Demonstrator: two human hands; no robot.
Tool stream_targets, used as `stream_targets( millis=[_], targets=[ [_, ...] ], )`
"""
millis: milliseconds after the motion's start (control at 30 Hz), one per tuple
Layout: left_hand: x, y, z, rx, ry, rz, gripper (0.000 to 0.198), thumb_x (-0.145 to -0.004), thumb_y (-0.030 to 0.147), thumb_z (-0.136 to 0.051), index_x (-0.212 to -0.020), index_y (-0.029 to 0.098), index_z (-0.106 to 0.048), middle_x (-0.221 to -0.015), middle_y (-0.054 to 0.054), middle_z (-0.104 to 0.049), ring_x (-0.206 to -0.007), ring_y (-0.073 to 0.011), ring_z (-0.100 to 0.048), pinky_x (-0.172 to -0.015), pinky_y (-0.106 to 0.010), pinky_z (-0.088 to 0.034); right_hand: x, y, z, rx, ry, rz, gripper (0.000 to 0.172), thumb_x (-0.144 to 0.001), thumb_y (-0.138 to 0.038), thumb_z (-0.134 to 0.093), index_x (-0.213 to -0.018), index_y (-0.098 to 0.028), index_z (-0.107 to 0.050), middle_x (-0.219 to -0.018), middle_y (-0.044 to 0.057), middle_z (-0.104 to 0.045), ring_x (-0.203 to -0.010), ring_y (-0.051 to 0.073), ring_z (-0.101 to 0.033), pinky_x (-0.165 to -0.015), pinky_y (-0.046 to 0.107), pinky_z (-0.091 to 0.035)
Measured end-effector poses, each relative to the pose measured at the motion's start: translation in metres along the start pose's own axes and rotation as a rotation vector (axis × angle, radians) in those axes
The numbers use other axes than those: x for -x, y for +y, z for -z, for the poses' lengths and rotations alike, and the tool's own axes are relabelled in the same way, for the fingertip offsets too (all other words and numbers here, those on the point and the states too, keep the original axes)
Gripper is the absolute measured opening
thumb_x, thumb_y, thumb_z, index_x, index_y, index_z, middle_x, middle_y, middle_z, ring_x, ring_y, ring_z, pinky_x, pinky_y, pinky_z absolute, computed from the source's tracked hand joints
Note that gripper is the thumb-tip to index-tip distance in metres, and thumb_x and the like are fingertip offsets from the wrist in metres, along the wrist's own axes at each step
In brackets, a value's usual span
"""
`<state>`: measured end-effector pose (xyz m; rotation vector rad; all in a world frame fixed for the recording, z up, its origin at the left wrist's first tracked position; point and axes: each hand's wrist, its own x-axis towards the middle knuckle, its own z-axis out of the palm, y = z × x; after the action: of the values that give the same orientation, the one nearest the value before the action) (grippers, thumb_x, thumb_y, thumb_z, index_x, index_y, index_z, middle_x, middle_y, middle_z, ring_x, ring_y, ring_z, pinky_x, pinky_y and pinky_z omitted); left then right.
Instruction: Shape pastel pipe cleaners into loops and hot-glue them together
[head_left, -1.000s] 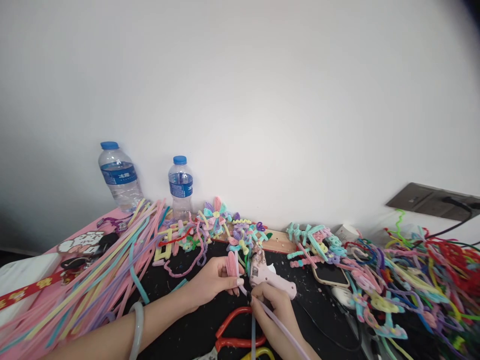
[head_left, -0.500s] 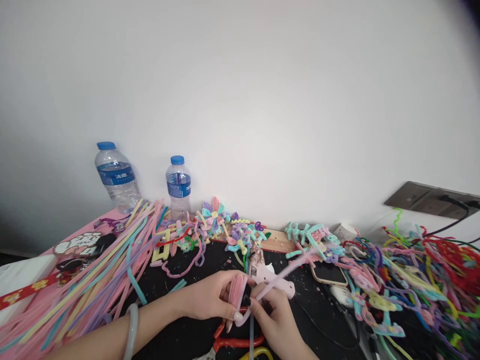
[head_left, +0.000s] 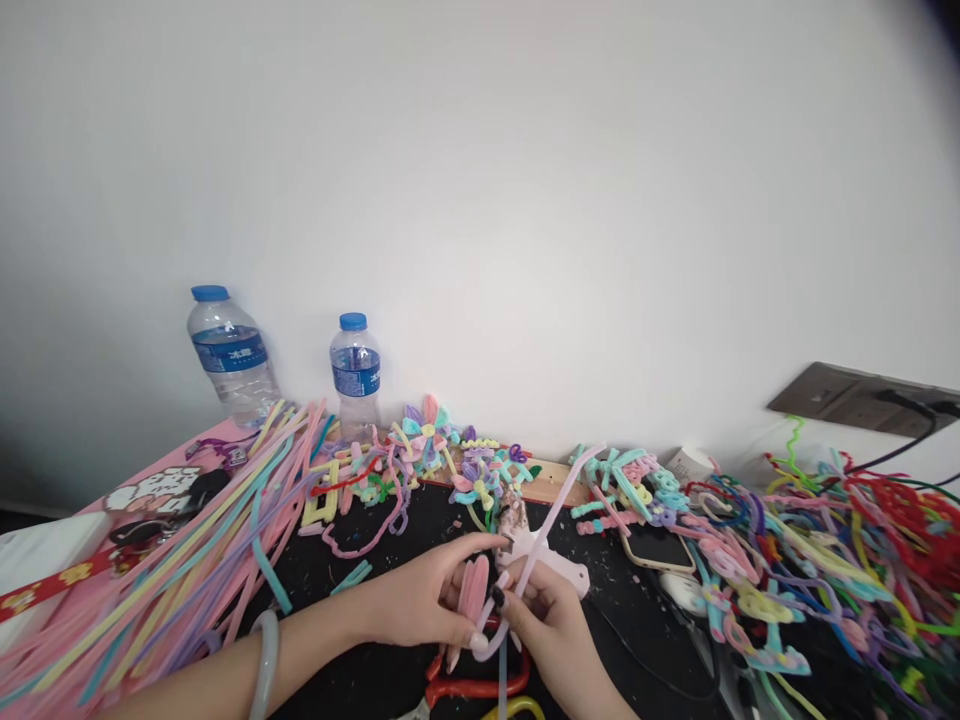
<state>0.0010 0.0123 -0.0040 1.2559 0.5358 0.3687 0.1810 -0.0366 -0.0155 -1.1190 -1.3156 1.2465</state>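
Note:
My left hand [head_left: 427, 595] holds a small flat pink piece of coiled pipe cleaner [head_left: 473, 588] between thumb and fingers, its index finger stretched out above. A pale pinkish-lilac pipe cleaner [head_left: 546, 525] is pinched in my right hand [head_left: 549, 610], which has a dark-nailed thumb. Its long end sticks up and to the right; the lower end bends in a loop by the left thumb. Just behind my hands lies a pale pink glue gun [head_left: 559, 568], partly hidden by them. Red-handled scissors [head_left: 480, 688] lie below, beside a yellow handle [head_left: 525, 706].
Long pastel pipe cleaners [head_left: 225, 540] spread over the left side. Two water bottles [head_left: 356, 375] stand against the wall. Finished pipe-cleaner flowers [head_left: 427, 430] line the back. At right are a phone [head_left: 658, 548], a mouse [head_left: 681, 590] and a tangled heap of pipe cleaners [head_left: 847, 570].
The lilac pipe cleaner's free end has swung up and to the left, standing steeper. My left index finger has straightened away from the pink piece, which has turned more upright.

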Motion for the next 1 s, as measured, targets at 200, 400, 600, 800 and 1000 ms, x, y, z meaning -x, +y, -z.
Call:
stream_targets(
  millis=[200,400,600,800,1000],
  targets=[
    [-0.004,-0.001,0.009,-0.313,0.375,-0.155,0.064,-0.083,0.028,-0.055,-0.139,0.021,-0.025,-0.056,0.007,-0.051,-0.044,-0.0101,-0.046,-0.045,-0.02,-0.033,-0.003,0.002,0.008,-0.054,0.201,0.021,0.029,-0.077,-0.043,-0.067,-0.077,-0.017,-0.056,-0.06,-0.005,-0.048,-0.048,0.008,-0.039,-0.043,0.018,-0.031],
    [0.0,0.004,0.012,-0.83,0.713,-0.254,0.04,-0.086,0.026,-0.047,-0.125,0.018,-0.049,-0.045,0.008,-0.036,-0.041,-0.0112,-0.037,-0.048,-0.023,-0.023,-0.004,-0.003,0.006,-0.034,0.282,0.025,0.031,-0.074,-0.045,-0.068,-0.074,-0.017,-0.056,-0.056,-0.005,-0.049,-0.045,0.008,-0.038,-0.04,0.018,-0.03],
    [0.006,0.009,0.005,-0.979,0.549,-0.365,0.026,-0.087,0.032,-0.048,-0.107,0.019,-0.059,-0.056,0.004,-0.045,-0.051,-0.0135,-0.045,-0.055,-0.023,-0.03,-0.003,0.001,0.006,-0.05,0.25,0.022,0.03,-0.074,-0.045,-0.068,-0.076,-0.018,-0.055,-0.056,-0.006,-0.046,-0.045,0.008,-0.039,-0.041,0.019,-0.031],
    [0.002,0.001,-0.004,-0.945,0.213,-0.375,0.018,-0.085,0.026,-0.052,-0.072,0.017,-0.061,-0.06,0.002,-0.051,-0.056,-0.0129,-0.044,-0.057,-0.022,-0.032,-0.001,-0.001,0.001,-0.047,0.155,0.029,0.029,-0.075,-0.043,-0.068,-0.073,-0.018,-0.055,-0.053,-0.007,-0.045,-0.041,0.006,-0.037,-0.037,0.016,-0.028],
    [-0.002,-0.002,-0.006,-0.733,0.281,-0.295,0.025,-0.086,0.023,-0.05,-0.062,0.015,-0.054,-0.054,0.004,-0.047,-0.051,-0.0105,-0.039,-0.052,-0.021,-0.029,-0.002,0.001,-0.001,0.009,0.119,0.044,0.031,-0.079,-0.046,-0.063,-0.071,-0.018,-0.053,-0.05,-0.008,-0.043,-0.036,0.006,-0.038,-0.035,0.018,-0.029]
  ],
)
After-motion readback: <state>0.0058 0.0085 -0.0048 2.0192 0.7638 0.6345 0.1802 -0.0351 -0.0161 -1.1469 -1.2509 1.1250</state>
